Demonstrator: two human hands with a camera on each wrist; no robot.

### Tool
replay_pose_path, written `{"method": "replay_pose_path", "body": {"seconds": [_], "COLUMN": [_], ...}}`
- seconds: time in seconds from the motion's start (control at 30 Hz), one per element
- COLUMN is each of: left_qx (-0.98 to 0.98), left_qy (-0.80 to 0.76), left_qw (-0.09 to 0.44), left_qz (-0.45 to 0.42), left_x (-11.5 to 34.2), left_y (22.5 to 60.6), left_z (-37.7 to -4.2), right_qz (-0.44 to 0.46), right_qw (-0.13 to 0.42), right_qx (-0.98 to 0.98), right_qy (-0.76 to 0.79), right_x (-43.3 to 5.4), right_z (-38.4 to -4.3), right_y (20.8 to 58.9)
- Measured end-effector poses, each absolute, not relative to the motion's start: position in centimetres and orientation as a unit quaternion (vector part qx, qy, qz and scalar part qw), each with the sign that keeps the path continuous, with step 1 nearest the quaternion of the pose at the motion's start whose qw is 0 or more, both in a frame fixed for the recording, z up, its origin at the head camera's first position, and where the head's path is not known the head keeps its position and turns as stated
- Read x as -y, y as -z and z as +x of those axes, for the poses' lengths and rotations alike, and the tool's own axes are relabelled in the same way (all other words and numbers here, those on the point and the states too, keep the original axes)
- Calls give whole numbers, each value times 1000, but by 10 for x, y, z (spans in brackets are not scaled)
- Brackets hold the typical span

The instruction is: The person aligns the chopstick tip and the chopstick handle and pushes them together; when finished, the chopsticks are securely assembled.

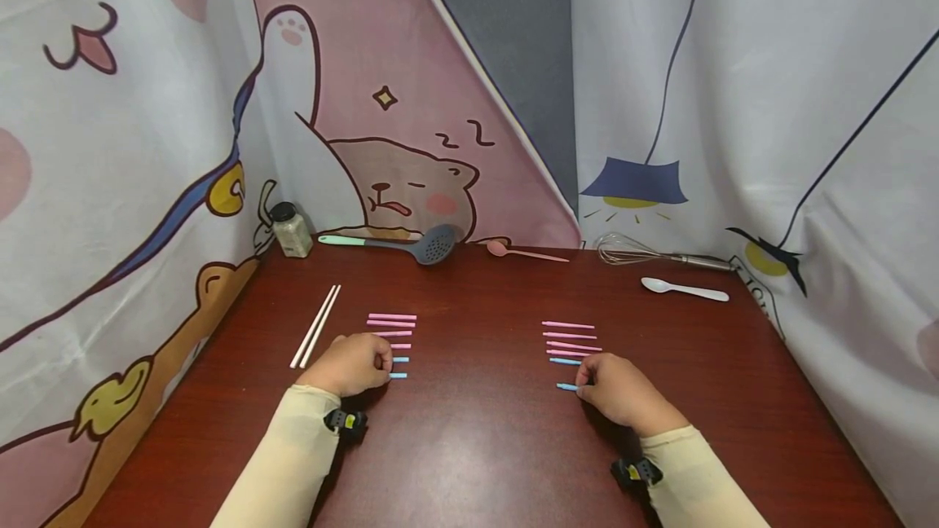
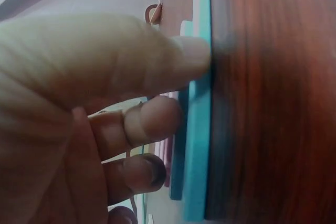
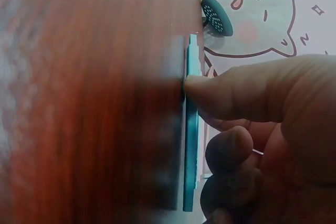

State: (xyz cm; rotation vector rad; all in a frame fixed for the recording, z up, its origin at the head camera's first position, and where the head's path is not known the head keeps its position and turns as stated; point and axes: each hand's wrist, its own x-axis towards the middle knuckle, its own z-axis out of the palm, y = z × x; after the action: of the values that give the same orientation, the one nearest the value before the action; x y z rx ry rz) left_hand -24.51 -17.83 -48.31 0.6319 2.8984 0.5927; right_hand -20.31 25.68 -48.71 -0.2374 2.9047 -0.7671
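Note:
My left hand (image 1: 350, 365) pinches the nearest of two light-blue plastic strips, its thumb pressed on the flat blue strip (image 2: 198, 145) in the left wrist view. A second blue strip (image 2: 178, 177) lies just behind it. On the other side, my right hand (image 1: 622, 391) grips a slim blue stick (image 3: 190, 145) with a narrower stepped end, between thumb and fingers, low along the tabletop. Another blue stick (image 1: 563, 361) lies just beyond that hand. Several pink strips (image 1: 392, 318) lie in a row past my left hand, and several pink sticks (image 1: 570, 336) past my right.
White chopsticks (image 1: 315, 326) lie left of my left hand. Along the back of the brown table (image 1: 469, 446) are a black-capped jar (image 1: 291, 233), a slotted skimmer (image 1: 433, 246), a pink spoon (image 1: 499, 248) and a whisk (image 1: 631, 251). A white spoon (image 1: 685, 290) lies at right.

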Motion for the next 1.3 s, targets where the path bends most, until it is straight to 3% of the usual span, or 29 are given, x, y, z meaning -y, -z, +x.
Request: {"method": "replay_pose_path", "body": {"seconds": [0.3,0.8,1.1,1.3], "left_qx": [-951,-833,-739,-713], "left_qy": [-205,-457,-585,-608], "left_qw": [32,2,-7,-7], "left_qz": [230,311,335,350], "left_x": [172,121,90,79], "left_y": [480,476,478,476], "left_z": [-244,-222,-203,-193], "right_qz": [-88,-230,-264,-267], "right_qw": [52,-3,-68,-70], "right_qx": [-959,-867,-818,-797], "right_qy": [266,442,507,537], "right_x": [-252,-228,-209,-200], "right_z": [-202,-183,-166,-159], "right_y": [484,458,446,445]}}
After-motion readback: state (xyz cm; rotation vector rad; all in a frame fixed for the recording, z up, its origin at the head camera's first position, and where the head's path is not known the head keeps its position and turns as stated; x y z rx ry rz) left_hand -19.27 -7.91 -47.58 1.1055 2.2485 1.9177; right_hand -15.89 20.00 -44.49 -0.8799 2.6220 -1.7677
